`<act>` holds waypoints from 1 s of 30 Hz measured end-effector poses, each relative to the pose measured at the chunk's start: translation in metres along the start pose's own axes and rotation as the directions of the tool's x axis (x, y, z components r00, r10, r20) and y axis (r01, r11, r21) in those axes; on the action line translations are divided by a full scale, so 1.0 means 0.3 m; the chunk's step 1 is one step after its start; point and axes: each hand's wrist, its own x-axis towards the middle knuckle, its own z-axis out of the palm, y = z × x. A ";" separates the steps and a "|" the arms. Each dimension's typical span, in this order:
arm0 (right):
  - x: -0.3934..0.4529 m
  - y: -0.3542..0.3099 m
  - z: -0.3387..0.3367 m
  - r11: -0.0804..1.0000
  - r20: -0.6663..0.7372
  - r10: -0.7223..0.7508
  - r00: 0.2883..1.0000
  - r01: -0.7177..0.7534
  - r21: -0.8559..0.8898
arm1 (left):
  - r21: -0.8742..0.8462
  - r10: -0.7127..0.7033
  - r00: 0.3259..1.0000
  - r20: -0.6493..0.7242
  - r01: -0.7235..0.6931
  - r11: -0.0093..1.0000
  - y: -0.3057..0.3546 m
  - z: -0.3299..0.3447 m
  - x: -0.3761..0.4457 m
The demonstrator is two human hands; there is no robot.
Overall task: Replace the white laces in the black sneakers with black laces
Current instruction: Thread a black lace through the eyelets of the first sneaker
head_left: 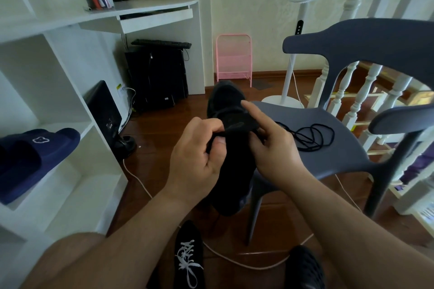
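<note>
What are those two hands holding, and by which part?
The left hand pinches a black lace near its end at the black sneaker's throat. The right hand holds that sneaker by its upper side.

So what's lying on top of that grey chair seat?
A loose coil of black lace lies on the grey chair seat. The held black sneaker and both hands cover the seat's near-left part, so anything there is hidden.
</note>
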 end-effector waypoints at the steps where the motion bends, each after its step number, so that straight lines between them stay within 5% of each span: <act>1: 0.000 -0.002 0.003 1.000 -0.004 -0.014 1.000 0.014 0.021 | -0.008 -0.004 1.000 0.018 0.004 1.000 -0.004 -0.001 0.000; 4: 0.004 0.007 0.009 0.998 -0.036 -0.014 0.999 0.016 0.067 | -0.162 -0.090 0.992 0.090 0.103 0.981 -0.019 -0.008 0.003; 9: 0.007 0.032 0.016 0.990 -0.053 0.055 0.997 -0.047 0.136 | -0.469 -0.409 0.895 0.180 0.443 0.764 -0.040 -0.037 0.042; 16: -0.002 0.025 0.013 0.993 0.014 0.023 1.000 -0.024 0.116 | -0.105 -0.265 0.945 0.190 0.288 0.952 -0.043 -0.109 0.078; 30: -0.027 -0.002 0.014 0.997 0.088 -0.058 0.994 0.062 -0.039 | 0.127 -0.296 0.910 0.291 0.269 0.955 -0.075 -0.125 0.072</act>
